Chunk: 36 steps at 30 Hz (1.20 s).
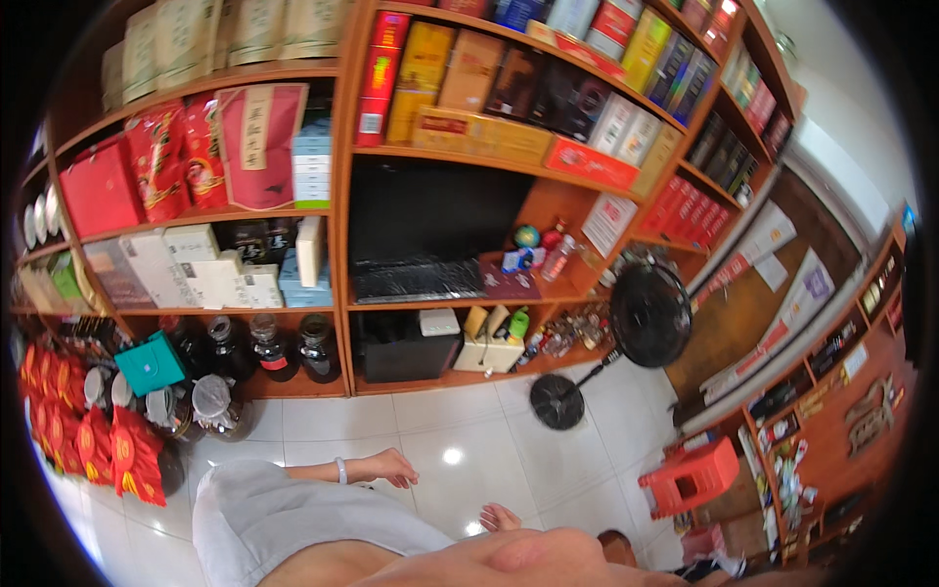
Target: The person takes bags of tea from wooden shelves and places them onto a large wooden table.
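My left hand, with a pale bangle at the wrist, hangs loosely over the tiled floor with its fingers a little bent. No object shows in it. My right hand is lower and further right; its fingers are visible and seem empty, while the rest is hidden behind my body. Grey clothing covers part of the lower picture. Ahead stands a wooden shelf unit with boxes, bags and a black monitor. Neither hand touches the shelves.
A black pedestal fan stands on the floor ahead to the right. Beyond it are a red plastic stool and a wooden cabinet. At the left are glass jars, a teal bag and several red packets.
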### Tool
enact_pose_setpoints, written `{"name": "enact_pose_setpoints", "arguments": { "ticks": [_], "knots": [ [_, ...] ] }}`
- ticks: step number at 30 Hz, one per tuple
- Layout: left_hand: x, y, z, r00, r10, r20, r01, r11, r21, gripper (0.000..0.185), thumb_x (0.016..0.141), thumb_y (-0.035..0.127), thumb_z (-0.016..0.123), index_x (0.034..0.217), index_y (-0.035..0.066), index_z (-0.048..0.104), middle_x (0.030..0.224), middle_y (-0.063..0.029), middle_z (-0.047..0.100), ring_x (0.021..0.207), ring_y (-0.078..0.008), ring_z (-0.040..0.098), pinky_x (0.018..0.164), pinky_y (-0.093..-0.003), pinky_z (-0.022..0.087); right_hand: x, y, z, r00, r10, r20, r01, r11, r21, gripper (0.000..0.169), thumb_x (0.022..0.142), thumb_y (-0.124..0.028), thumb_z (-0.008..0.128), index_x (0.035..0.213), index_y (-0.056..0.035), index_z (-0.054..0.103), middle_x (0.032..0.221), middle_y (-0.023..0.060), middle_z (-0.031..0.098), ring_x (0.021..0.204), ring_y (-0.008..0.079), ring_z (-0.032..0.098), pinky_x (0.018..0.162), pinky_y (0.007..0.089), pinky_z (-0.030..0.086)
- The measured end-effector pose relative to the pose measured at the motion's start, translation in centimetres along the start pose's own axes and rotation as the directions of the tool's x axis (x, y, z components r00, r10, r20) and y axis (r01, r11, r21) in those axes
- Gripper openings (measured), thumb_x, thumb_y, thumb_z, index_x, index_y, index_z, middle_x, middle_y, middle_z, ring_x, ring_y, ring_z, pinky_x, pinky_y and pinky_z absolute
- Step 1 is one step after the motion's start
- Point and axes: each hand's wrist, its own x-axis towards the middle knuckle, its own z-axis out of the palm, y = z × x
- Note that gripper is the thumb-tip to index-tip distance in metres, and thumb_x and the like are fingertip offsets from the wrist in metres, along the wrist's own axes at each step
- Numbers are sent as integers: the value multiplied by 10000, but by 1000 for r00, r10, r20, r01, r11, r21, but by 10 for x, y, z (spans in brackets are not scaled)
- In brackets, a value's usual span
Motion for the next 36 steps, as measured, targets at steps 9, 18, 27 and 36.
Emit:
{"name": "enact_pose_setpoints", "arguments": {
  "ticks": [9, 18, 27, 36],
  "knots": [
    [-92, 37, -176, 916, 280, -289, -285, 958, 27, 207, 776, 221, 597, 860, 33, 617, 769, -38, 614, 685, -112, 591, 590, -224, 470, 35, -161, 274, 649, 21, 761, 412, 831, -374, 331, 816, -198, 543, 1080, -2, 500, 989, 86, 573, 866, 159, 560, 727, 285, 466],
    [-261, 132, -291, 593, 497, -633, -533, 832, 154, 279, 781, 171, 597, 995, -2, 545, 837, -37, 601, 714, -85, 556, 624, -205, 452, -45, -277, 528, 86, 215, 973, 809, 554, -194, 307, 797, -44, 552, 1097, -10, 495, 959, 41, 562, 868, 86, 519, 762, 220, 434],
    [-416, 185, -339, 103, 502, -858, -295, 840, 456, 269, 825, 241, 537, 976, 24, 584, 807, -35, 612, 686, -78, 563, 605, -216, 451, -143, -330, 759, -365, 123, 923, 910, 255, 326, 222, 800, -119, 547, 966, 28, 565, 821, 61, 607, 706, 105, 570, 657, 227, 449],
    [-523, 271, -462, -401, 672, -622, 88, 705, 704, 275, 811, 199, 537, 961, -28, 572, 813, -65, 609, 722, -102, 564, 647, -226, 457, -172, -423, 913, -408, -83, 909, 912, -90, 400, 270, 770, -241, 578, 859, 14, 584, 706, 6, 550, 631, 72, 495, 552, 203, 398]
  ]
}}
